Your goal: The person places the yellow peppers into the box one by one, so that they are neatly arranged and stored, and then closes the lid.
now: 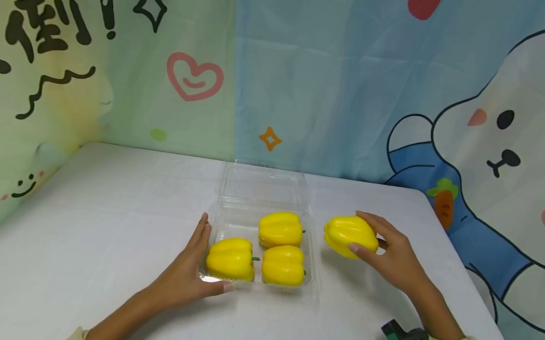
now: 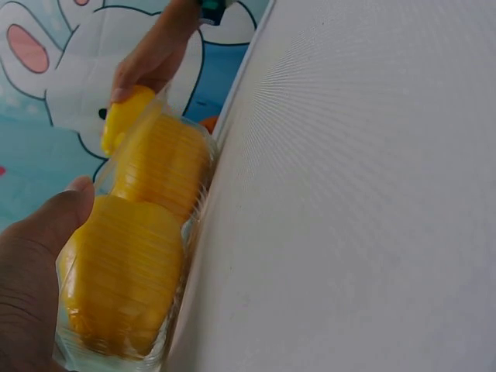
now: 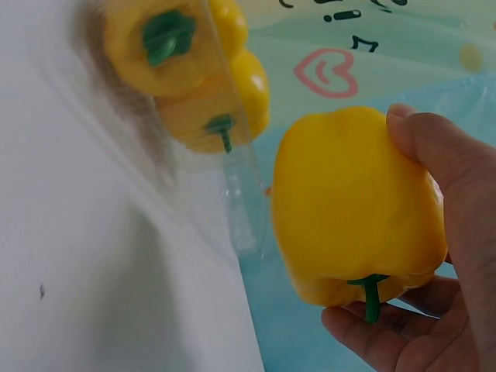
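A yellow bell pepper (image 1: 347, 234) with a green stem is held by my right hand (image 1: 397, 261), raised above the table to the right of a clear plastic clamshell container (image 1: 234, 222). Thumb and fingers grip opposite sides of it in the right wrist view. Inside the container lie three more yellow bell peppers: one at front left (image 1: 230, 259), one at front right (image 1: 283, 265) and one behind it (image 1: 279, 229). My left hand (image 1: 179, 281) rests at the container's front left corner, fingers extended along the side, thumb by the front edge.
The container's clear lid (image 1: 263, 186) lies folded back toward the wall. A white table (image 1: 110, 222) stretches out on both sides. Behind it hangs a printed cloth backdrop (image 1: 315, 89). On my right wrist is a black device (image 1: 407, 338).
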### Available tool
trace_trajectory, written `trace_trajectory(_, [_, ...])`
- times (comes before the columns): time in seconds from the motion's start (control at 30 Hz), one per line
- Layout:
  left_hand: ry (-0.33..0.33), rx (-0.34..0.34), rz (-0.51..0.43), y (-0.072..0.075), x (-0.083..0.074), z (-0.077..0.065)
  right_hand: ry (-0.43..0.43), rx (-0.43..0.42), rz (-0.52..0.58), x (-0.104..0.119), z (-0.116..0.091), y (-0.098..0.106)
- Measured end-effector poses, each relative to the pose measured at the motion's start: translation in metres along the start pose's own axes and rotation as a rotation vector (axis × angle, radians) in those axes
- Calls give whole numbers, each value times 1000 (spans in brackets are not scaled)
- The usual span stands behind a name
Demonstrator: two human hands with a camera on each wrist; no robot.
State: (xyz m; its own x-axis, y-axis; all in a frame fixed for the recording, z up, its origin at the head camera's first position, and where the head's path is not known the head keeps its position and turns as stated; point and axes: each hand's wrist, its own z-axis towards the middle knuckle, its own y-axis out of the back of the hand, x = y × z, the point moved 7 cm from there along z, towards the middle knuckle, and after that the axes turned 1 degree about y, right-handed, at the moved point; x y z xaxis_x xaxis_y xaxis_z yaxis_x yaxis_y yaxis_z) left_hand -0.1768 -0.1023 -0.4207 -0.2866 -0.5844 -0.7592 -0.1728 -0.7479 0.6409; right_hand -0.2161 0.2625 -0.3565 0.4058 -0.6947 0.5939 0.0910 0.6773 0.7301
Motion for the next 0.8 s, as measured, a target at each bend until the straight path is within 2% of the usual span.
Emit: trace_trajectory(0.8, [-4,-2,-1,2,-2,0,101,-20,104,41,20,-15])
